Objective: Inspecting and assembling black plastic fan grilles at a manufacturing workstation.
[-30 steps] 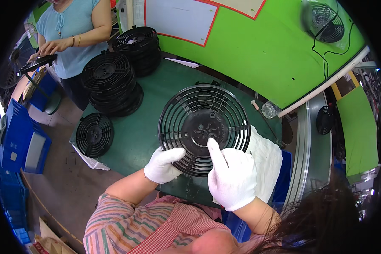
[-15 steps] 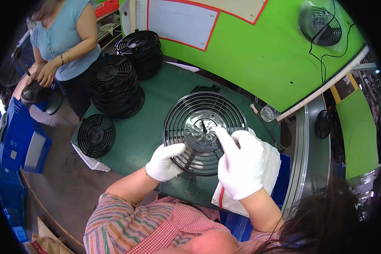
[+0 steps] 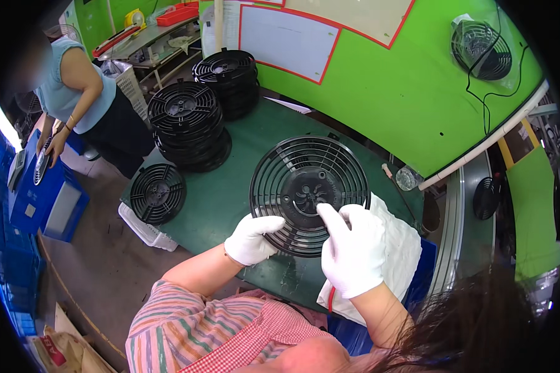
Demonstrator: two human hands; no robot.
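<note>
A round black fan grille (image 3: 311, 163) is tilted up above the green table, its ringed slots around a solid hub facing me. My left hand (image 3: 251, 240), in a white glove, is closed on the grille's lower left rim with the thumb over the front. My right hand (image 3: 353, 258), gloved too, is at the lower right rim. One of its digits reaches over the slots to the hub; the other fingers are bent, their tips partly hidden. Under the right hand a folded white cloth (image 3: 397, 252) lies at the table's edge.
Two stacks of black grilles (image 3: 183, 118) stand on the table (image 3: 242, 186), with a single grille (image 3: 158, 193) nearer left. A clear bottle (image 3: 407, 178) sits by the green partition (image 3: 379, 93). Blue bins (image 3: 25, 205) line the left; another person (image 3: 84, 84) holds a round part there.
The view has shifted, moving the table rightward in the picture. The grille's tilt has changed and glare has left its hub. The other person has turned toward the blue bins.
</note>
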